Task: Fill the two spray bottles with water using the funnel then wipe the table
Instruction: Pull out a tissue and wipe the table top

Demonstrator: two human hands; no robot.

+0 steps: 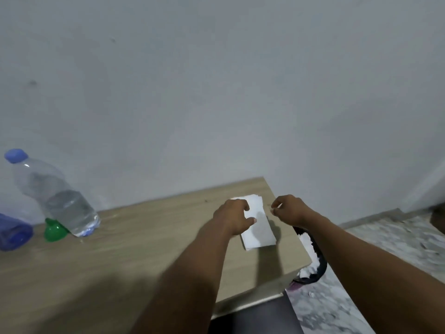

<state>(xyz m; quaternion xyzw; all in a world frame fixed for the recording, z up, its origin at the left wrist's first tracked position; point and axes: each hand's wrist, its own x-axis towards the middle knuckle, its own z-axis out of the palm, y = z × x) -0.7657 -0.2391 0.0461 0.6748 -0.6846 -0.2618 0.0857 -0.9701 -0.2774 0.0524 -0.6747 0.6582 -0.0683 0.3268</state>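
Observation:
A stack of white tissues [258,231] lies near the far right corner of the wooden table [134,251]. My left hand [232,216] rests on the stack's left side, fingers curled over its far end and thumb on top. My right hand [290,209] hovers just right of the stack, fingertips pinched together with nothing visible between them. At the far left stands a clear water bottle [55,191] with a blue cap, partly full. A green funnel [55,230] lies at its base. A blue spray bottle [13,231] is cut off by the left edge.
A black-lined bin [317,262] holding crumpled white paper sits on the floor against the table's right side. The grey wall runs directly behind the table. Marbled floor [385,242] spreads to the right.

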